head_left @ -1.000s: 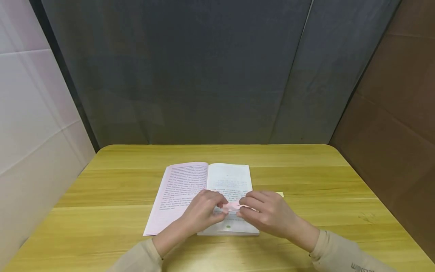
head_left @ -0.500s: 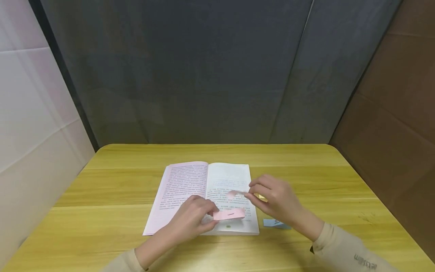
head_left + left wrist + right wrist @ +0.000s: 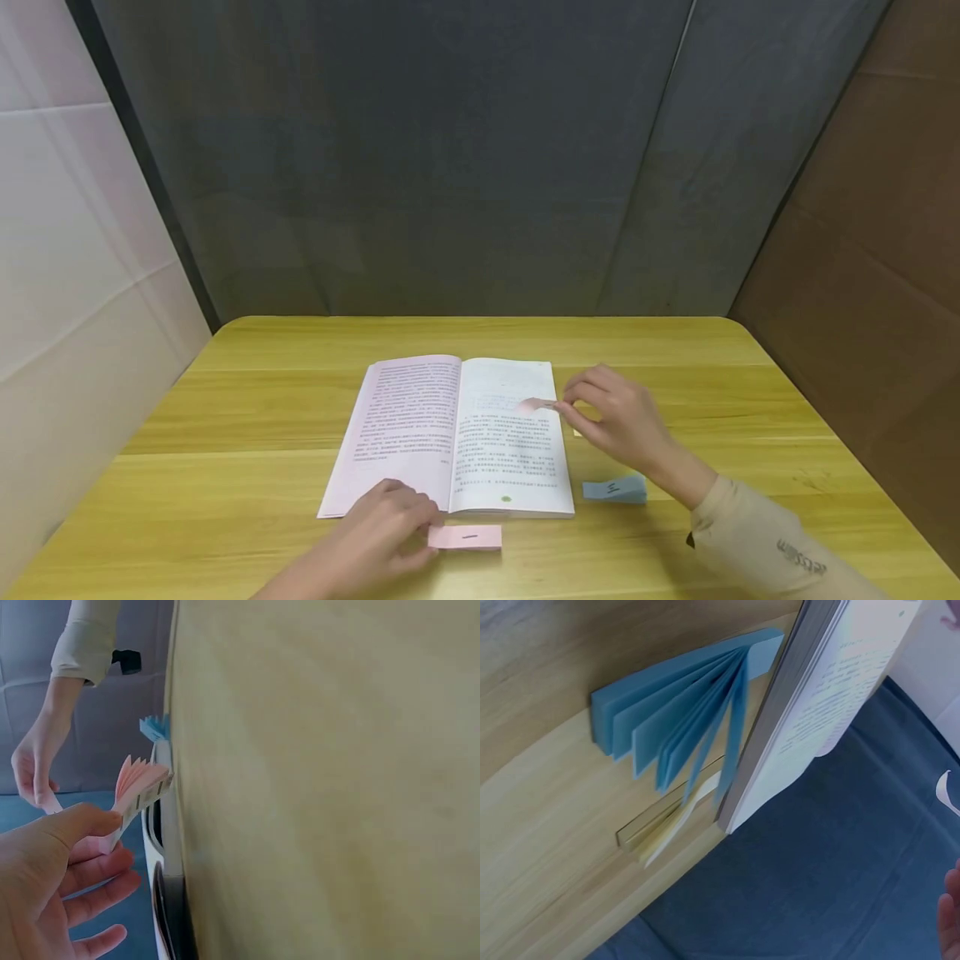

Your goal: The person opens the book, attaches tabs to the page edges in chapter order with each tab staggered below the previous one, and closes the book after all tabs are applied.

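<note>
In the head view my left hand (image 3: 378,533) pinches a small pad of pink sticky notes (image 3: 467,537) just in front of the open book (image 3: 513,467). The pad bears one dark stroke, and its leaves fan out in the left wrist view (image 3: 139,787). My right hand (image 3: 618,417) is at the book's right edge, pinching a single curled pink sticky note (image 3: 534,406) between thumb and finger above the right page. That note also appears at the right border of the right wrist view (image 3: 946,793), with some fingertips below it.
A blue sticky note pad (image 3: 613,489) with dark strokes lies right of the book, its leaves fanned. Beyond it a yellow pad (image 3: 667,825) lies on the wooden table (image 3: 262,400), mostly hidden by my right hand in the head view. A dark curtain (image 3: 450,167) hangs behind.
My hands have parted, peeling one pink note from the pad. The left hand carried the pad toward the front edge; the right moved away and rightward with the note, uncovering the blue pad.
</note>
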Available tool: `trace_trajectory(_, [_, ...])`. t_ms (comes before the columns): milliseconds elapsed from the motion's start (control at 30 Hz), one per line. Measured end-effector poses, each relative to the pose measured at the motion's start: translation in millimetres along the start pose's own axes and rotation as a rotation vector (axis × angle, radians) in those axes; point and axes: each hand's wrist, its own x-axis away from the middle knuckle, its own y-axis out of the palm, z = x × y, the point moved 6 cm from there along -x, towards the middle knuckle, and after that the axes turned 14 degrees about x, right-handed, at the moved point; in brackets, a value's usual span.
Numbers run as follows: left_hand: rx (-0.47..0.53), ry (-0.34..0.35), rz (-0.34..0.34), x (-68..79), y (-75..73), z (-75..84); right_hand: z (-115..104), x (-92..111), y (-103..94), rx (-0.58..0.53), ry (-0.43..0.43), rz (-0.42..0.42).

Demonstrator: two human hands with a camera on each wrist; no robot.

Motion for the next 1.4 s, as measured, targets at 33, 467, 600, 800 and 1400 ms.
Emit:
trace_trajectory(33, [0.007, -0.001, -0.01, 3.0, 0.4, 0.5, 1.6, 0.4, 0.8, 0.001, 0.006, -0.002])
trace_trajectory(467, [0.107, -0.091, -0.2, 22.1, 10.6, -4.5, 16.8, 4.4, 8.8, 0.007, 0.068, 0.0])
trace_trajectory(600, [0.104, -0.114, -0.256, 23.6, 14.4, -6.4, 20.8, 6.0, 11.6, 0.023, 0.082, 0.0])
trace_trajectory(800, [0.046, -0.082, -0.245, 23.2, 16.0, -5.8, 25.2, 7.9, 14.9, 0.053, 0.084, 0.039])
trace_trajectory(1400, [-0.061, 0.055, -0.026, -68.4, -9.2, -5.5, 64.8, 12.4, 39.9, -0.055, 0.509, -0.235])
